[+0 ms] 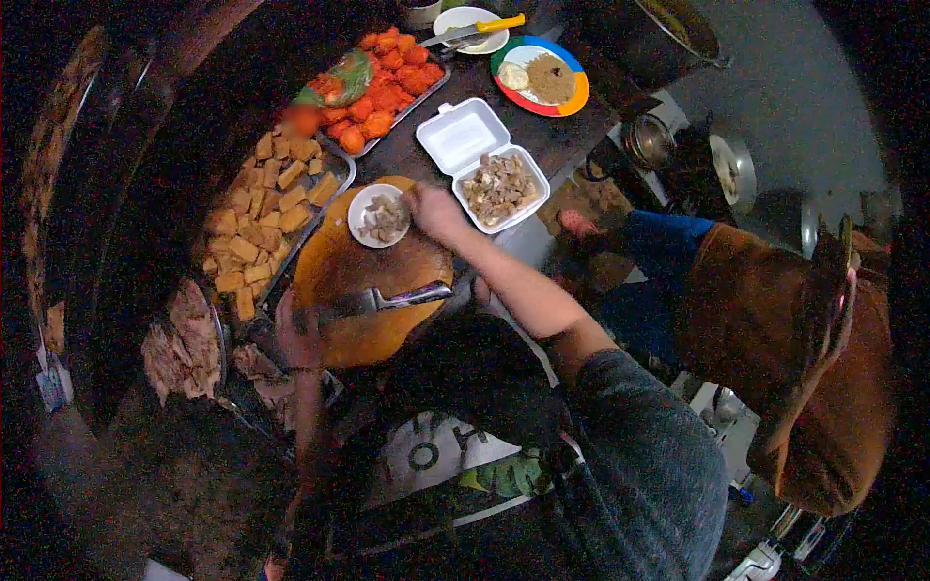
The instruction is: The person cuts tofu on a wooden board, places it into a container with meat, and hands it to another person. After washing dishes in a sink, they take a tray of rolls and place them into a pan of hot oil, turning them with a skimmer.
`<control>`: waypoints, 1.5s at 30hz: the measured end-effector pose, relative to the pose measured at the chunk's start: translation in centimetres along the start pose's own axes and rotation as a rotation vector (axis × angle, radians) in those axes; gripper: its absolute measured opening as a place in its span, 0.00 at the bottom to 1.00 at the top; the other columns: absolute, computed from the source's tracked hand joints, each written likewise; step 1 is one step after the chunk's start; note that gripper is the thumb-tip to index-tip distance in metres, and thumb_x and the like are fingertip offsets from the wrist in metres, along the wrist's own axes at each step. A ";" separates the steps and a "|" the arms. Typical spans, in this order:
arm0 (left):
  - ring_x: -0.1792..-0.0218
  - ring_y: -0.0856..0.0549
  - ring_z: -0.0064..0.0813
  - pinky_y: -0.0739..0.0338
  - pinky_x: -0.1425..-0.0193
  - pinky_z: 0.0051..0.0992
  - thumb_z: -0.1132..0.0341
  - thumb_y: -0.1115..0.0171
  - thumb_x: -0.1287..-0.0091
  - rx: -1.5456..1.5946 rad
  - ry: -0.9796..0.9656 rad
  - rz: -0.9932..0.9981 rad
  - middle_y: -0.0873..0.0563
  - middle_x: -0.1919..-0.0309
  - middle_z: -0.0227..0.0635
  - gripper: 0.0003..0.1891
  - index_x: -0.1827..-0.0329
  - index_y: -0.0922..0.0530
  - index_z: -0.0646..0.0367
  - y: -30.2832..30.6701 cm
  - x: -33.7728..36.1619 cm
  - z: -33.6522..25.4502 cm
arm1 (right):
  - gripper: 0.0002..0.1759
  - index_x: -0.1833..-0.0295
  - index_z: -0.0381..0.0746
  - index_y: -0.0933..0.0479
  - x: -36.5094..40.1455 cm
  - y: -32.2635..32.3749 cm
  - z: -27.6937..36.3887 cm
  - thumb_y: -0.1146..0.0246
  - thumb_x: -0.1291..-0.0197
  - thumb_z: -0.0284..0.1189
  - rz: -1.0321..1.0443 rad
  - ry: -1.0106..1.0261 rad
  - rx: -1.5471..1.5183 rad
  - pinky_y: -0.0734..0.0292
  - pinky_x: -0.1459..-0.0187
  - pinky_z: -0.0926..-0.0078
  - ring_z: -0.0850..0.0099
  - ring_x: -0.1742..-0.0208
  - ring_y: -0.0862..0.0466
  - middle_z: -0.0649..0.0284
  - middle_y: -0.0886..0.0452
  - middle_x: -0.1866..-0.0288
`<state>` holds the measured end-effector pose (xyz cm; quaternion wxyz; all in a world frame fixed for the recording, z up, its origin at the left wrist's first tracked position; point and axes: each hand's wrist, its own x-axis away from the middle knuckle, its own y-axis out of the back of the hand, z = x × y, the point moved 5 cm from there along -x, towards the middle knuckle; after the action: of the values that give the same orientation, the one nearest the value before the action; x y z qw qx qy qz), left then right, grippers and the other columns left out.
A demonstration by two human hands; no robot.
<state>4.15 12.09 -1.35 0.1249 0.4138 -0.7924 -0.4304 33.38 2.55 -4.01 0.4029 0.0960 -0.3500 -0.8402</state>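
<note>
My right hand (pixel 438 215) is closed at the right rim of a small white bowl (pixel 356 229) holding pale chopped pieces. The bowl stands on a round wooden board (pixel 387 339). A knife (pixel 412 296) with a dark patterned handle lies across the board below it. My left hand (pixel 296 331) is dim and blurred at the board's left edge, near the knife's blade end; its fingers cannot be made out. An open white foam box (pixel 463 138) with chopped meat (pixel 499 190) stands to the right of the bowl.
Beyond the board are trays of tan blocks (pixel 260 218) and red-orange pieces (pixel 387 82). Cooked meat (pixel 186 344) lies at left. A colourful plate (pixel 578 93) and a yellow-handled knife (pixel 499 24) are at the top. Another person (pixel 756 300) is at right, near pans (pixel 647 142).
</note>
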 end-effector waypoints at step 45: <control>0.49 0.29 0.40 0.34 0.46 0.31 0.69 0.44 0.46 0.029 0.199 -0.160 0.29 0.50 0.43 0.22 0.46 0.34 0.60 0.0 -1.3 -4.7 | 0.26 0.51 0.43 0.31 -3.9 12.4 -7.8 0.35 0.61 0.28 0.408 0.670 0.447 0.40 0.45 0.62 0.57 0.43 0.36 0.55 0.36 0.45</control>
<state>7.58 10.35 1.62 0.1620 0.5181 -0.7466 -0.3845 46.98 -3.92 -1.96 0.6206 0.3764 -0.3851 -0.5700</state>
